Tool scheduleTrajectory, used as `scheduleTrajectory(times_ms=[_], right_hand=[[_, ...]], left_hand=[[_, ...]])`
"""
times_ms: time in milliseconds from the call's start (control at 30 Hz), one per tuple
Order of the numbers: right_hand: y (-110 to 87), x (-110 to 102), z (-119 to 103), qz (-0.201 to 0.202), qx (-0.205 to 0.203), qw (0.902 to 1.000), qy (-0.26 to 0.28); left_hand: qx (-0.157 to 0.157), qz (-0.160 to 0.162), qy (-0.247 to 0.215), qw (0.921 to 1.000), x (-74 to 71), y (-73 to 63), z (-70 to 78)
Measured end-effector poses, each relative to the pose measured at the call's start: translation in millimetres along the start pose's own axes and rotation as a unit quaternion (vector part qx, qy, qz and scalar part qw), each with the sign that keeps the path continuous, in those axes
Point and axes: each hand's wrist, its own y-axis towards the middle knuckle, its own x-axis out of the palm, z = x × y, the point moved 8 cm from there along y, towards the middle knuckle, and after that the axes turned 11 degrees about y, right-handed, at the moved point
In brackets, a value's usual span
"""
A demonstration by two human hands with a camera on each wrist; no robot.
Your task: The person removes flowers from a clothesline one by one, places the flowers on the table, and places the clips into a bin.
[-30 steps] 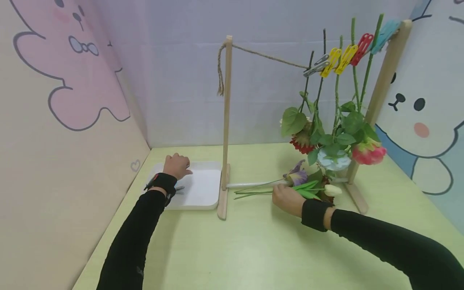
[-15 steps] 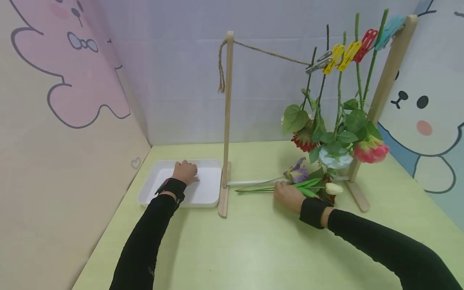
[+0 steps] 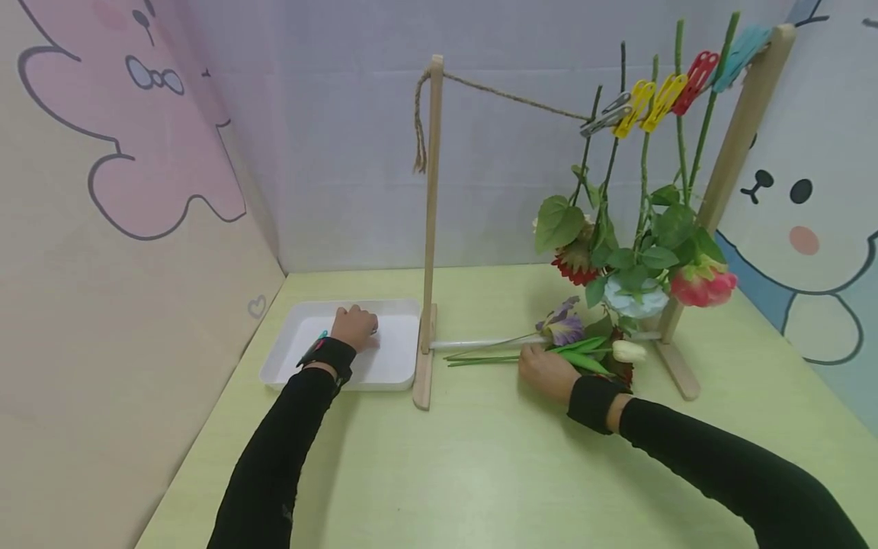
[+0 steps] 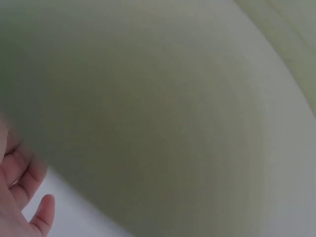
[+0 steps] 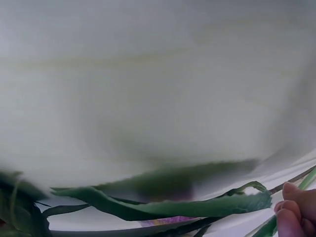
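My left hand (image 3: 354, 328) is low over the white tray (image 3: 394, 374), its fingers bent. A small dark bit shows at its fingertips in the head view, but I cannot tell what it is. In the left wrist view, the fingers (image 4: 30, 182) curl at the lower left corner. A bit of teal (image 3: 322, 335) peeks out beside the left wrist. My right hand (image 3: 546, 372) pinches the green stem of a white tulip (image 3: 628, 351) lying on the table. Just beyond that hand rests a purple iris (image 3: 564, 329); a dark red flower (image 3: 620, 370) lies partly hidden under the tulip's leaves.
A wooden frame with a left post (image 3: 432, 206) and right post (image 3: 744, 137) carries a rope (image 3: 514, 97). Several flowers hang head down from it by grey, yellow, red and blue clips (image 3: 696, 82). A white crossbar (image 3: 480, 345) runs low between the posts.
My left hand has shifted right and lower over the tray; the grey clip seen under its wrist earlier is out of sight. The right hand stays at the stems. The head view has tilted slightly.
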Motion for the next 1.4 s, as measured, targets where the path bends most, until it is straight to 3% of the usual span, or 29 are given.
scheduleTrajectory(times_ms=[267, 900, 1200, 1400], right_hand=[[-1.3, -7, 0, 0.024, 0.007, 0.9992, 0.03], [-0.9, -17, 2, 0.023, 0.018, 0.998, 0.055], [-2.1, -24, 4, 0.046, 0.036, 0.9957, 0.072], [-4.6, -32, -5, 0.0, 0.044, 0.9963, 0.074]], left_hand=[[0.007, 0.014, 0.007, 0.9999, 8.7, 2.7, -1.8], [0.011, 0.01, -0.01, 0.9998, 4.3, 3.4, 0.3], [0.015, 0.021, -0.013, 0.9996, -4.3, 1.4, 0.6], [0.028, 0.048, -0.005, 0.9985, -20.6, -3.3, 0.2]])
